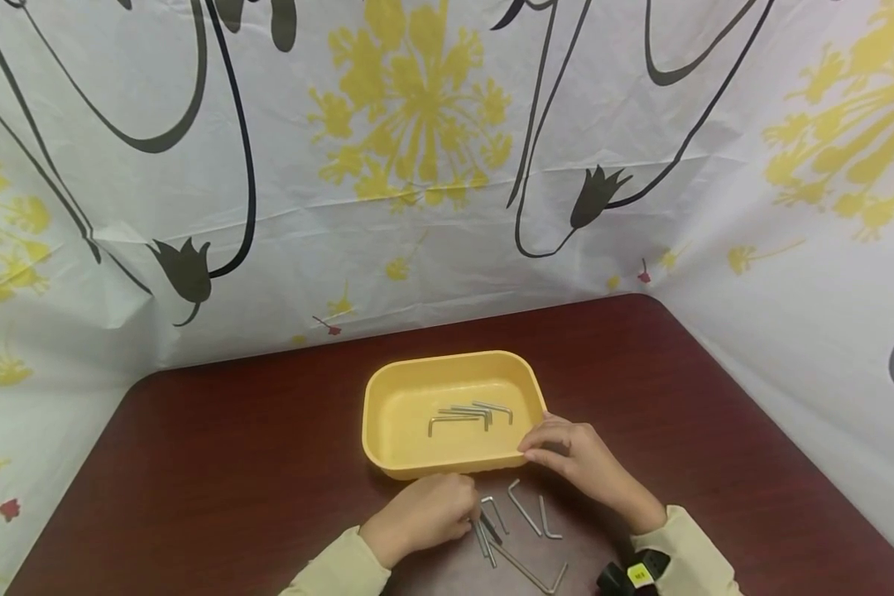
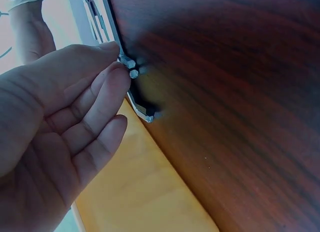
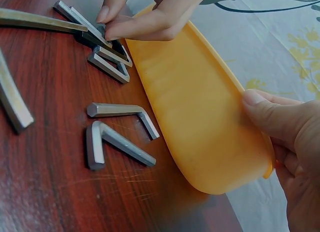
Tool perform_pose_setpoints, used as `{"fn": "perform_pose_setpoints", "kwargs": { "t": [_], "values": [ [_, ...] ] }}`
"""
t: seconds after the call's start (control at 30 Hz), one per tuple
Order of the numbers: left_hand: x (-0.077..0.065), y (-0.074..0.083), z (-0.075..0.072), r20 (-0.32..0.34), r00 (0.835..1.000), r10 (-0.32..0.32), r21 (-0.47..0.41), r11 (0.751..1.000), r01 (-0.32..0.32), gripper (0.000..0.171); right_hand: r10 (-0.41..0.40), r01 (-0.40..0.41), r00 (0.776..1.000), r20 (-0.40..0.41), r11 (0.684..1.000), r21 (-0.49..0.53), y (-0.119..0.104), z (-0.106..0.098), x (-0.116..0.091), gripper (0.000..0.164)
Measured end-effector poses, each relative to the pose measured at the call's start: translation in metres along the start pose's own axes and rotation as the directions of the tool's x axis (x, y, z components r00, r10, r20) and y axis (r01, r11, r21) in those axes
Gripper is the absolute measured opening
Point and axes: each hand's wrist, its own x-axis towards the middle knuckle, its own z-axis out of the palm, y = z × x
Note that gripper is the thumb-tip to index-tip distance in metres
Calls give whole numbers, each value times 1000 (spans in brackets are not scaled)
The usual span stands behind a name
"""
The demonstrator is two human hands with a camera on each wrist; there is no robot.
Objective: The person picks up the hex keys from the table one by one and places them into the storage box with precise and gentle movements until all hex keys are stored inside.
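Observation:
In the head view, my left hand [image 1: 432,509] is just in front of the yellow tray [image 1: 387,463], thumb and fingertips pinching an L-shaped hex key [image 2: 131,64] among others on the table. Its fingers hide part of that cluster. My right hand [image 1: 577,459] grips the tray's near right corner, with the thumb [image 3: 257,105] on the rim in the right wrist view. Several hex keys [image 1: 459,417] lie inside the tray. More lie loose on the table between the hands, including a bent one [image 1: 525,509] and a long one [image 1: 520,568].
A dark red-brown wooden table [image 1: 268,447] carries everything. White cloth [image 1: 283,273] with yellow and grey flower prints hangs behind and at both sides of the table. On the right wrist sits a black device [image 1: 633,573] with a yellow label.

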Motion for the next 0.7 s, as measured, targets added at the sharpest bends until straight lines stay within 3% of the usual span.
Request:
{"fn": "perform_pose_setpoints", "kwargs": {
  "t": [0.5, 0.7],
  "values": [
    [1, 2, -1, 8, 1000, -20, 38, 999, 20, 33, 7, -7, 1000, 0, 1000, 0, -1, 0, 1, 15],
    [2, 2, 1, 10, 1000, -27, -8, 1000, 27, 37, 13, -13, 1000, -3, 1000, 1, 0, 0, 0, 14]
  ]
}}
